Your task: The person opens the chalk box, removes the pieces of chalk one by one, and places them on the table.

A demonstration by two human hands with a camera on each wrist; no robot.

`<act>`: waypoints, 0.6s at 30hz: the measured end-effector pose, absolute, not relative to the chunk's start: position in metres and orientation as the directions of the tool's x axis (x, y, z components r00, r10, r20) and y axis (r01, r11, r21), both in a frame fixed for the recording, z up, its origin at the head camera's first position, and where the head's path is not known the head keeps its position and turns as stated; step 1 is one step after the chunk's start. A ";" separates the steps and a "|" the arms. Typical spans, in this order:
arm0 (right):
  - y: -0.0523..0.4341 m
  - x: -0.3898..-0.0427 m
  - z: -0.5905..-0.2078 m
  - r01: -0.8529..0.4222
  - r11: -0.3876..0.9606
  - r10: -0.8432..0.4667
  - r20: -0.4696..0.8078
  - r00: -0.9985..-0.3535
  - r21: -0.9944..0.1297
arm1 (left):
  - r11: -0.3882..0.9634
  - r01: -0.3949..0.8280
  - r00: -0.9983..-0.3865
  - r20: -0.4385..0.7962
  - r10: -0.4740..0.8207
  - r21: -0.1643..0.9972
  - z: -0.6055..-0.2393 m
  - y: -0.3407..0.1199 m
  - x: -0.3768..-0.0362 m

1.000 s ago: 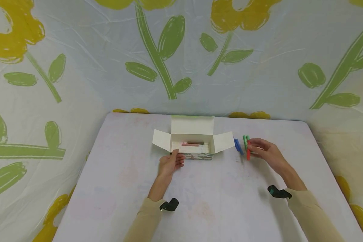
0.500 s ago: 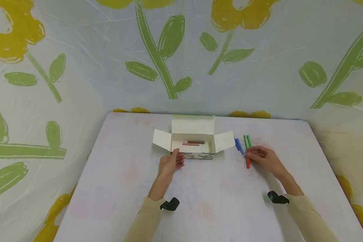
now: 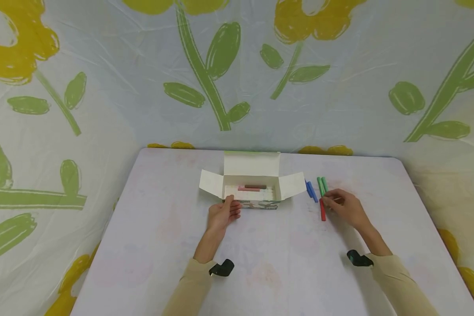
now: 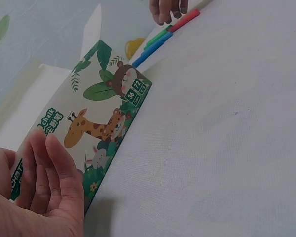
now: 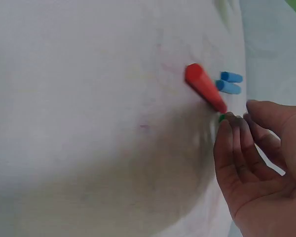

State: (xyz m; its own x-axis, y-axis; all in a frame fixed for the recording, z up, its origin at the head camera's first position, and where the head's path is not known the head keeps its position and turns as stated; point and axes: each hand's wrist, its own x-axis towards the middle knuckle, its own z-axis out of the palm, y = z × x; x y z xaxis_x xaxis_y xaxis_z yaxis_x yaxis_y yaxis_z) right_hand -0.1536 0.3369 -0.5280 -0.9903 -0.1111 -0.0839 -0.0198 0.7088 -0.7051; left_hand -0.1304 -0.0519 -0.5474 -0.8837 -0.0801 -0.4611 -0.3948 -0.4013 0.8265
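Note:
My left hand (image 3: pixel 220 216) holds the front wall of an open chalk box (image 3: pixel 260 205), its thumb over the rim and fingers against the printed outside. Inside lie a brown chalk stick (image 3: pixel 256 187), a pinkish one (image 3: pixel 249 189) and pale sticks. To the right of the box, my right hand (image 3: pixel 345 207) hovers low beside a red chalk stick (image 3: pixel 322 210) lying on the table. In the right wrist view its thumb and fingertips stand apart, with nothing seen between them. Two green chalk sticks (image 3: pixel 321 186) lie just behind the red one, partly covered by the fingers.
Two blue chalk sticks (image 3: pixel 312 192) lie between the green ones and the box. The box's side flaps (image 3: pixel 292 185) and back lid (image 3: pixel 252 163) stand spread out. A flower-printed cloth (image 3: pixel 142 87) hangs behind the white table (image 3: pixel 268 263).
My right hand has brought the red chalk stick nearer to me, laid it in front of the green ones and let go of it. The left hand has stayed at the box.

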 end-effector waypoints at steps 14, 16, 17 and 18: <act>0.328 -0.169 -0.487 -0.029 0.626 -0.122 -0.061 -0.991 -0.779 | -0.407 -0.413 -0.874 -0.480 -0.072 0.814 -0.545 -0.053 -0.130; 0.325 -0.171 -0.481 -0.048 0.616 -0.137 -0.046 -0.990 -0.786 | -0.409 -0.412 -0.874 -0.480 -0.074 0.814 -0.545 -0.052 -0.130; 0.324 -0.173 -0.478 -0.060 0.616 -0.145 -0.038 -0.989 -0.786 | -0.411 -0.411 -0.874 -0.480 -0.075 0.814 -0.545 -0.052 -0.130; 0.323 -0.174 -0.475 -0.069 0.616 -0.151 -0.031 -0.988 -0.785 | -0.411 -0.410 -0.874 -0.479 -0.076 0.814 -0.545 -0.052 -0.130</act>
